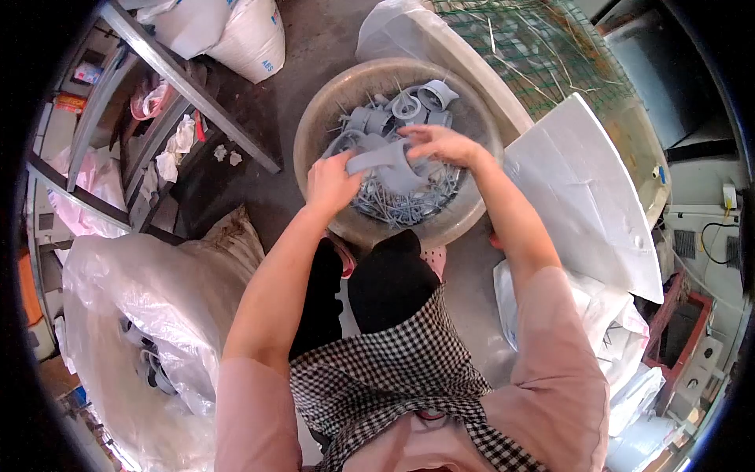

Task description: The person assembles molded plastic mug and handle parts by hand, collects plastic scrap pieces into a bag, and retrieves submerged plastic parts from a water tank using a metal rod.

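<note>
Holds a grey plastic piece (pixel 399 171) just above the contents of a large round basin (pixel 313 118), near its middle, with the left hand (pixel 334 186) closed narrowly on the piece's left end. Has the right hand (pixel 447 146) at the piece's right side, palm down, with fingers (pixel 421 134) bent and partly spread; cannot tell, through the blur, between a firm grip and a mere touch there. Shows in the piece a flat strip to the left and a wide, curved part to the right, both smeared by movement. Holds more grey round fittings (pixel 409 106) in the far half of the basin, some with open rings upward, and a tangle of thin grey sticks (pixel 405 203) in the near half. Reveals black-clad knees (pixel 393 275) close by the basin's near side, with a black-and-white checked apron (pixel 389 377) nearer still. Includes, at near left, a clear plastic bag (pixel 149 271) with darker pieces partly visible inside; at far left, a metal frame (pixel 189 82) and a white sack (pixel 250 43) marked ABS. Leans a white panel (pixel 586 197) at right, near green netting (pixel 535 51) at far right.
</note>
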Motion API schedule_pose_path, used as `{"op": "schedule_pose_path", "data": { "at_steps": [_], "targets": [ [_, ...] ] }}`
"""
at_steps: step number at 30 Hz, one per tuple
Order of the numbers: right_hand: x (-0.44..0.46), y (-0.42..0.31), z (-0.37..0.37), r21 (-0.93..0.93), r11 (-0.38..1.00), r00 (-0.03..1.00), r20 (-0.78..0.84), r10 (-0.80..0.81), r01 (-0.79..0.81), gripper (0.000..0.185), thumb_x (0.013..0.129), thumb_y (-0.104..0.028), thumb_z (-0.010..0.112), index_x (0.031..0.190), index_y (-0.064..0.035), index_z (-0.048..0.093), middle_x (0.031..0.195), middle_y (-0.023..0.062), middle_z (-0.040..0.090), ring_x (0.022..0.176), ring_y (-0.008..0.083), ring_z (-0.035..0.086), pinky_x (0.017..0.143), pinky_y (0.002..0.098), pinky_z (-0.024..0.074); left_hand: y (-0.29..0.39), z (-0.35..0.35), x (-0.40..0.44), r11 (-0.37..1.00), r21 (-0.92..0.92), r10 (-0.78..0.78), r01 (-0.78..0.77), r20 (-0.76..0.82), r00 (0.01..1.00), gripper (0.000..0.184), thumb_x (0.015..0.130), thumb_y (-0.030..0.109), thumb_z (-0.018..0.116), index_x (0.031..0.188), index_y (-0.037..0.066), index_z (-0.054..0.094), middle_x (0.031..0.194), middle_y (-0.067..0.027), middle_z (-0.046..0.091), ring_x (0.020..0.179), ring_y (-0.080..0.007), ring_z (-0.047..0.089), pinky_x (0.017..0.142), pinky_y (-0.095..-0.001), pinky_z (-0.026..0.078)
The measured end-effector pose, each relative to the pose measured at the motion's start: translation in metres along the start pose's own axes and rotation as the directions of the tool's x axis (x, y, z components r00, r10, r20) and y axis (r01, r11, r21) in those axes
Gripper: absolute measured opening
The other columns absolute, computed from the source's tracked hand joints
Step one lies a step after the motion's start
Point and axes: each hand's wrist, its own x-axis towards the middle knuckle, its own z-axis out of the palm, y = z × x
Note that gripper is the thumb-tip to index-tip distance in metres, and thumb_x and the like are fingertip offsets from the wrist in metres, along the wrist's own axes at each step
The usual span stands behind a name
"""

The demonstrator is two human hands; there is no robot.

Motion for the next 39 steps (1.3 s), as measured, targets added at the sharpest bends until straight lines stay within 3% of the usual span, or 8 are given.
{"op": "schedule_pose_path", "data": {
  "at_steps": [2,6,10,16,22,34,38,39],
  "targets": [
    [0.038,0.045,-0.024,0.350,0.937,0.999,0.032,-0.034,0.021,0.061,0.079,-0.013,0.068,0.134,-0.0068,0.043,0.110,0.0116,0.062,0.088,0.0179,0.060,0.071,0.0341,0.0485,-0.008,-0.003,0.002,0.998,0.017,-0.057,0.057,0.057,0.997,0.023,0.075,0.023,0.065,0.092,0.008,0.066,0.079,-0.0198,0.064,0.081,-0.0391,0.061,0.073,-0.0460,0.048],
    [0.111,0.109,-0.002,-0.609,0.751,0.962,-0.235,0.136,-0.255,0.052,0.087,-0.019,0.059,0.132,-0.0005,0.043,0.114,0.0154,0.061,0.093,0.0194,0.062,0.075,0.0308,0.0501,-0.015,-0.015,0.007,0.977,0.029,-0.214,0.213,0.031,0.976,0.024,0.077,0.023,0.064,0.094,0.006,0.067,0.083,-0.0216,0.064,0.085,-0.0401,0.061,0.074,-0.0444,0.048],
    [0.189,0.189,0.061,-0.373,0.894,0.892,-0.447,0.064,-0.251,0.062,0.083,-0.032,0.061,0.132,-0.0004,0.042,0.122,0.0211,0.054,0.105,0.0247,0.058,0.085,0.0352,0.0485,-0.017,-0.024,0.018,0.886,-0.170,-0.425,0.431,0.071,0.902,0.030,0.078,0.027,0.066,0.097,0.003,0.067,0.085,-0.0237,0.064,0.086,-0.0389,0.062,0.075,-0.0405,0.048],
    [0.111,0.106,0.087,-0.530,0.672,0.761,-0.644,0.077,-0.516,0.076,0.070,-0.033,0.069,0.132,-0.0032,0.038,0.129,0.0188,0.042,0.106,0.0377,0.054,0.089,0.0423,0.0473,-0.017,-0.028,0.025,0.626,-0.613,-0.525,0.482,0.126,0.842,0.040,0.079,0.037,0.071,0.075,-0.002,0.062,0.061,-0.0013,0.053,0.048,-0.0077,0.047,0.045,-0.0244,0.038],
    [-0.024,0.058,0.037,-0.704,0.679,0.799,-0.280,-0.533,0.206,0.064,0.061,-0.011,0.073,0.118,-0.0036,0.044,0.113,0.0171,0.043,0.097,0.0396,0.054,0.079,0.0453,0.0488,-0.034,-0.004,0.028,0.719,-0.620,-0.468,0.315,-0.096,0.879,0.038,0.082,0.036,0.069,0.077,-0.002,0.064,0.063,-0.0028,0.058,0.058,-0.0100,0.053,0.056,-0.0271,0.042],
    [-0.087,-0.015,0.050,-0.772,0.518,0.566,-0.256,-0.783,0.368,0.058,0.068,-0.015,0.076,0.119,-0.0075,0.049,0.116,0.0133,0.042,0.099,0.0269,0.055,0.079,0.0384,0.0513,0.020,-0.010,0.013,0.686,-0.712,-0.449,0.147,-0.256,0.856,0.040,0.089,0.036,0.060,0.085,-0.004,0.064,0.061,-0.0055,0.059,0.048,-0.0110,0.051,0.045,-0.0262,0.040],
    [-0.076,-0.038,0.028,-0.164,0.740,0.399,-0.756,-0.519,0.653,0.049,0.081,-0.027,0.069,0.121,-0.0046,0.050,0.113,0.0087,0.047,0.099,0.0162,0.054,0.078,0.0351,0.0514,0.015,-0.027,0.009,0.633,-0.774,-0.317,0.021,-0.233,0.919,0.037,0.089,0.032,0.062,0.085,-0.004,0.065,0.066,-0.0018,0.058,0.051,-0.0074,0.049,0.044,-0.0235,0.038],
    [-0.080,-0.050,0.017,0.061,0.861,0.705,-0.604,-0.371,0.505,0.045,0.082,-0.020,0.066,0.121,-0.0036,0.050,0.114,0.0093,0.050,0.104,0.0169,0.053,0.083,0.0343,0.0487,0.021,-0.033,0.005,0.653,-0.754,-0.321,0.070,-0.192,0.927,0.036,0.088,0.031,0.064,0.088,-0.005,0.066,0.068,-0.0036,0.061,0.055,-0.0083,0.052,0.049,-0.0246,0.042]
  ]
}}
